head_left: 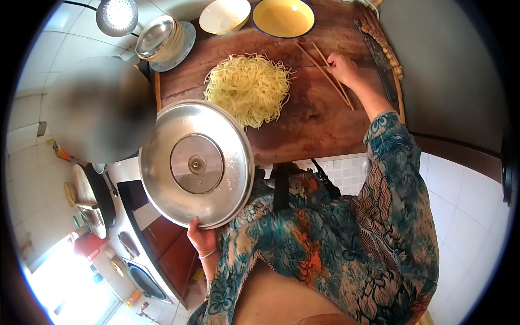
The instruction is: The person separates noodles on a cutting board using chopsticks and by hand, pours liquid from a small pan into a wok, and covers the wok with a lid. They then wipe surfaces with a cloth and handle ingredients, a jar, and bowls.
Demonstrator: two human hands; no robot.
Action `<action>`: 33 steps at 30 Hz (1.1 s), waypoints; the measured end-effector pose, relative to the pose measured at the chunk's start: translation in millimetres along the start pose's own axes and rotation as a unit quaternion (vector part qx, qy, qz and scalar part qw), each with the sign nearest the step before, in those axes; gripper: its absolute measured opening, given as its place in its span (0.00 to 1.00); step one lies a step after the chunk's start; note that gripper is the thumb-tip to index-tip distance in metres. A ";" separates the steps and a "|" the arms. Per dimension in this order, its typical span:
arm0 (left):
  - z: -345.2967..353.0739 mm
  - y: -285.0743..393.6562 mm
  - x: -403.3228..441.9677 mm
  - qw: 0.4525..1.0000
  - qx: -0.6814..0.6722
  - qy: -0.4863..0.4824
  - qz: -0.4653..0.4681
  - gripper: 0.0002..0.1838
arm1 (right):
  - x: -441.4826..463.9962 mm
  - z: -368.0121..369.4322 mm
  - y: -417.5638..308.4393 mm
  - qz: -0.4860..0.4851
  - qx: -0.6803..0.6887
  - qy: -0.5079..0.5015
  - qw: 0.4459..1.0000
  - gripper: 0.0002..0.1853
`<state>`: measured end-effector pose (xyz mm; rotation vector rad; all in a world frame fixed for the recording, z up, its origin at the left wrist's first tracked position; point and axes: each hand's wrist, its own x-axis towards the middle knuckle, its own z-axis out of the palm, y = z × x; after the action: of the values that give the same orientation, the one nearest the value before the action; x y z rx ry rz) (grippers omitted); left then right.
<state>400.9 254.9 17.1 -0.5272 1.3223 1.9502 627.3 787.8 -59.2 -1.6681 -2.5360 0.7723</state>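
My left hand [202, 238] grips the near rim of a round steel pot lid [162, 168], tilted with its inner side towards me. Water drops dot the lid, and a screw sits at the centre of its round middle panel. On the wooden board [309, 130], a pair of long wooden chopsticks [343, 93] lies at a slant. My right hand [343, 70] is at their upper part, its fingers bent and closed around one stick. Left of the chopsticks is a heap of pale yellow noodles [249, 89], partly covered by the lid in my view.
Behind the noodles stand a white bowl [225, 16] and a yellow enamel bowl [284, 19]. Stacked bowls [157, 40] rest on a plate at the back left, below a hanging skimmer [117, 16]. A long dark blade [376, 54] lies along the right edge. Something large and blurred is at left.
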 end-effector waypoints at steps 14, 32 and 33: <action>-8.9 -5.1 4.2 0.998 -0.056 0.001 -0.030 0.28 | -15.1 22.1 -6.6 -0.076 -0.047 -0.076 0.993 0.13; -65.0 4.2 21.0 0.982 -0.190 0.008 0.018 0.22 | -28.8 65.2 10.6 -0.122 0.155 0.077 0.977 0.18; -75.2 11.8 22.9 0.981 -0.191 0.005 0.016 0.22 | -42.8 67.3 5.6 -0.062 0.236 0.073 0.967 0.18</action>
<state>372.7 190.8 -20.4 -0.7009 0.9654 2.2444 632.4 726.0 -109.7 -1.3429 -2.1129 1.0892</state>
